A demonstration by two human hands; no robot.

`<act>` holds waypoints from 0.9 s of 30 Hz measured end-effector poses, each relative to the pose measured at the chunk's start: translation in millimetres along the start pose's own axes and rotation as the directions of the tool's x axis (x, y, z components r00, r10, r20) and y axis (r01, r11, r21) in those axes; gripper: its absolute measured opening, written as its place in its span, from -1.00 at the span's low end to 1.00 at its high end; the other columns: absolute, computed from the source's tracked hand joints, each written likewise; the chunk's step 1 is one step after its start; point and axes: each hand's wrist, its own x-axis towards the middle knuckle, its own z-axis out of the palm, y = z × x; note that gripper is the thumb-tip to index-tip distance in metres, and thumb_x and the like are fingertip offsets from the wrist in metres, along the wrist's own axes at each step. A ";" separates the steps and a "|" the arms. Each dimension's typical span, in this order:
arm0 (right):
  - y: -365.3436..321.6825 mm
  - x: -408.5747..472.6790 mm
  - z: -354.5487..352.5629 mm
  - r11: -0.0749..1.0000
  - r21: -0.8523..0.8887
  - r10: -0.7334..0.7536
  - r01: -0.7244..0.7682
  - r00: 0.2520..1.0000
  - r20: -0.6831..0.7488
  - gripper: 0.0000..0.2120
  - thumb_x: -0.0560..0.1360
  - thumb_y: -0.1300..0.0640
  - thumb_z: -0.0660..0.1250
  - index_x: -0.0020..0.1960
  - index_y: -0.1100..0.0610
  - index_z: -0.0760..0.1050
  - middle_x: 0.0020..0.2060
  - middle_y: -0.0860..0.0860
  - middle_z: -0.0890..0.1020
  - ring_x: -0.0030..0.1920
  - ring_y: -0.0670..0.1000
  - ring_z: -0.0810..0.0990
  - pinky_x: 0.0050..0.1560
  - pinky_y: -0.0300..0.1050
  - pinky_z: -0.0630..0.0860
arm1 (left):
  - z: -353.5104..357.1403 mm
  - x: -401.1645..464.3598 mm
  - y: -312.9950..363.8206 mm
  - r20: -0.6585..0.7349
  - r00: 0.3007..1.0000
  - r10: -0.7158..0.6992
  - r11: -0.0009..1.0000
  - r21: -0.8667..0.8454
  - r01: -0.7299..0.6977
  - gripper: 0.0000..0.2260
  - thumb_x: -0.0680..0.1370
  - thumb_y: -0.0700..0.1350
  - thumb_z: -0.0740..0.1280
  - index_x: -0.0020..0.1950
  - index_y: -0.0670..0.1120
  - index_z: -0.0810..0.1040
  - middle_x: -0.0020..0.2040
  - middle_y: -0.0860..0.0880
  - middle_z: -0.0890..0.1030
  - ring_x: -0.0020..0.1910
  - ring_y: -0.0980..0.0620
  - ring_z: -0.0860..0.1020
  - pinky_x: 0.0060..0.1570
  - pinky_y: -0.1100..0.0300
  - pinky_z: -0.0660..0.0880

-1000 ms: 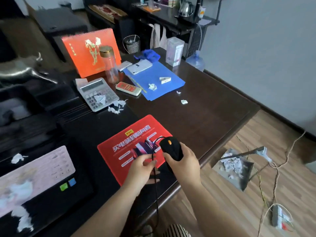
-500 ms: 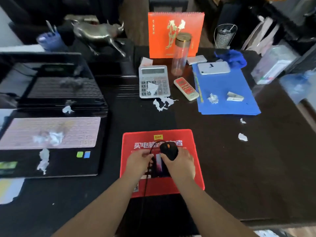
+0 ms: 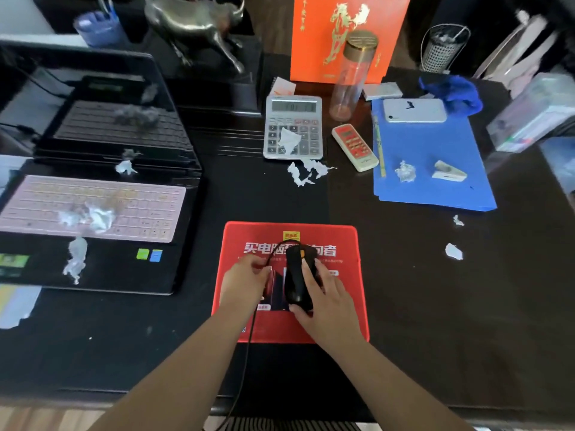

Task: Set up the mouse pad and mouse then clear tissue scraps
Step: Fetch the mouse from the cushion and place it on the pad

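Observation:
A red mouse pad lies flat on the dark desk in front of me. On it sits a black mouse with an orange wheel. My right hand grips the mouse from the right side. My left hand pinches the mouse's black cable just left of the mouse. White tissue scraps lie scattered: on the calculator, below the calculator, on the pink keyboard, on the blue folder and on the desk at right.
An open laptop and pink keyboard fill the left. Behind the pad stand a calculator, remote, bottle and orange calendar. A blue folder holds a phone and stapler.
My view has swung left from the desk corner to face the desk squarely. Both hands stayed on the mouse and cable, and the mouse now sits on the pad's middle.

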 end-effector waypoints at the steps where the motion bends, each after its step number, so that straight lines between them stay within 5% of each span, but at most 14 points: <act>1: -1.8 0.2 -0.7 1.000 -0.008 -0.009 0.009 1.000 -0.003 -0.20 0.20 -0.15 0.49 0.33 0.07 0.27 0.21 0.14 0.55 0.03 0.12 0.63 -0.17 0.00 0.62 | -0.7 -2.4 -1.9 0.004 1.000 0.003 1.000 0.002 -0.003 -0.81 0.53 -0.09 0.27 0.11 -0.09 0.52 -0.20 0.09 0.52 -0.34 0.17 0.49 -0.39 0.31 0.40; 5: -5.7 -0.8 0.6 1.000 -0.011 -0.012 0.012 1.000 0.016 -0.22 0.23 -0.17 0.47 0.34 0.08 0.29 0.21 0.15 0.55 0.02 0.13 0.63 -0.17 -0.02 0.61 | -7.7 -12.3 -9.4 0.037 0.999 -0.028 1.000 0.011 0.028 -0.78 0.51 -0.03 0.29 0.11 -0.07 0.49 -0.11 -0.01 0.61 -0.12 -0.03 0.60 -0.09 0.12 0.51; 10: -7.8 -1.9 3.4 0.998 0.067 0.001 -0.002 1.000 0.026 -0.28 0.40 -0.12 0.36 0.44 0.06 0.14 0.42 0.15 0.29 0.31 0.21 0.38 0.23 0.14 0.40 | -12.3 -53.1 -51.3 0.162 0.983 -0.083 0.991 0.116 0.065 -0.83 0.47 -0.01 0.33 0.00 0.00 0.41 -0.25 0.04 0.52 -0.14 -0.07 0.58 -0.07 0.09 0.55; 15: -18.6 -11.3 5.7 0.985 0.143 0.094 -0.100 0.994 0.052 -0.24 0.46 -0.14 0.27 0.48 0.03 -0.07 0.49 0.08 0.08 0.47 0.09 0.09 0.41 0.05 0.13 | -6.5 -79.0 -83.5 0.241 0.965 -0.108 0.994 0.038 0.102 -0.83 0.50 -0.07 0.30 -0.24 -0.01 0.35 -0.39 -0.03 0.55 -0.40 0.00 0.57 -0.23 0.06 0.63; 22: -30.4 -31.4 17.0 0.966 0.206 0.158 -0.156 0.987 0.007 -0.31 0.50 -0.01 0.26 0.48 0.04 -0.06 0.47 0.09 0.16 0.44 0.10 0.15 0.37 0.12 0.20 | -2.3 -88.7 -61.3 0.391 0.898 -0.203 0.854 -0.378 0.358 -0.86 0.59 -0.06 0.16 0.01 -0.13 0.30 -0.42 -0.17 0.48 -0.60 -0.01 0.53 -0.63 0.20 0.52; 25: -30.5 -31.3 17.9 0.960 0.228 0.163 -0.160 0.987 0.007 -0.31 0.50 0.00 0.26 0.48 0.04 -0.05 0.46 0.10 0.18 0.44 0.10 0.17 0.37 0.10 0.20 | 2.9 -94.9 -64.2 0.371 0.907 -0.200 0.886 -0.326 0.329 -0.82 0.60 0.00 0.10 0.06 -0.10 0.29 -0.44 -0.15 0.48 -0.65 0.01 0.51 -0.65 0.20 0.49; 27: -28.3 -31.7 18.0 0.958 0.243 0.154 -0.153 0.988 0.013 -0.31 0.50 -0.01 0.26 0.48 0.04 -0.05 0.45 0.11 0.18 0.44 0.10 0.16 0.38 0.09 0.19 | 6.8 -97.7 -72.0 0.310 0.942 -0.127 0.972 -0.152 0.181 -0.82 0.59 0.03 0.09 0.05 -0.08 0.28 -0.41 -0.15 0.51 -0.56 -0.08 0.55 -0.55 0.11 0.56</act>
